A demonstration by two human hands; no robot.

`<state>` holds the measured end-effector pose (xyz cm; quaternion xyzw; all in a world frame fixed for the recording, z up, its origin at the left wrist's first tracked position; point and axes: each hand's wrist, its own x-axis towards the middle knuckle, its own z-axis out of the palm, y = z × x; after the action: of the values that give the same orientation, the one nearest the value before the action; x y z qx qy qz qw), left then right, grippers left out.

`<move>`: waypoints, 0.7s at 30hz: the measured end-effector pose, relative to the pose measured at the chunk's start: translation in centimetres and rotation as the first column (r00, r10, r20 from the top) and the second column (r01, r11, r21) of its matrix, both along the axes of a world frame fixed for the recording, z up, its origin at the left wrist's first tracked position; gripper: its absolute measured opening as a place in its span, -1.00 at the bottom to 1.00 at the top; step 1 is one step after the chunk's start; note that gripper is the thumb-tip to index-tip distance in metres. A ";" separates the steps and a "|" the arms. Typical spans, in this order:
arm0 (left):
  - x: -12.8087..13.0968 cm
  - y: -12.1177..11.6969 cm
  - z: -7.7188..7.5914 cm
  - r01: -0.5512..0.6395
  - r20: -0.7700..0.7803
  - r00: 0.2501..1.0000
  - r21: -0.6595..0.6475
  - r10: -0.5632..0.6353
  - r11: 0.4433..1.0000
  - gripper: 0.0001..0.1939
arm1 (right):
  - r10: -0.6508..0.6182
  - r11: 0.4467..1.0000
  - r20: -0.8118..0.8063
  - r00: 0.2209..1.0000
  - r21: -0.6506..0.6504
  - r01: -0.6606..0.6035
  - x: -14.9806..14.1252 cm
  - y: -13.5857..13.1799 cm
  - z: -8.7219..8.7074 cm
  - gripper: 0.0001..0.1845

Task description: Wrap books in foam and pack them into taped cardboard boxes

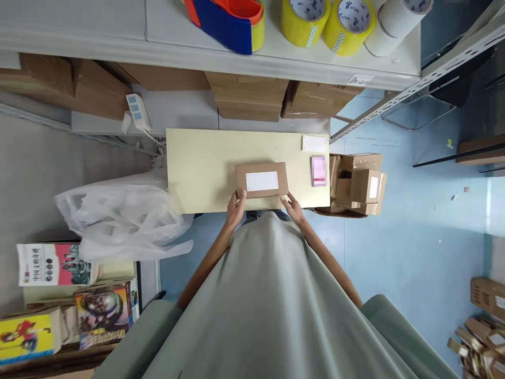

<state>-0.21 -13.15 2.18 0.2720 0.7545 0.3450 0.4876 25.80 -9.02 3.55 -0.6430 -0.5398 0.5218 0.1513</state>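
Note:
A small brown cardboard box (241, 181) with a white label (262, 181) on top is held between both hands, over the front part of a pale yellow table (197, 168). My left hand (235, 208) grips its near left corner, thumb on the top edge. At the near right corner, my right hand (293, 207) holds the box with the fingers against its side. The undersides of the fingers are hidden. To the right on the table lie a pink and white packet (318, 171) and a white slip (314, 143).
Several packed parcels (365, 185) fill a carton right of the table. Tape rolls (305, 23) and a blue-orange tape dispenser (226, 23) stand on the shelf above. Clear plastic wrap (126, 210) and books (104, 310) are at left. Larger cartons (248, 95) sit behind.

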 end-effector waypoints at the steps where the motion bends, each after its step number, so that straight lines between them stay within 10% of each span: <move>1: -0.4 -0.5 0.4 -0.003 0.014 1.000 0.028 0.002 1.000 -0.44 | -0.028 0.999 -0.006 1.000 0.022 0.028 0.0 -0.5 0.4 -0.24; 12: -3.6 0.0 1.4 0.364 -0.295 0.897 0.075 -0.329 0.928 -0.63 | -0.249 0.958 0.206 0.946 0.193 0.210 -0.2 0.5 2.4 -0.46; 21: -2.6 2.3 0.5 0.319 -0.230 0.929 0.104 -0.289 0.942 -0.60 | -0.238 0.967 0.194 0.952 0.134 0.215 -2.0 1.6 3.8 -0.52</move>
<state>-2.85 -10.88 2.63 0.4544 0.7247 0.2862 0.4318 23.81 -7.40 7.39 -0.7425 -0.5036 0.3995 0.1883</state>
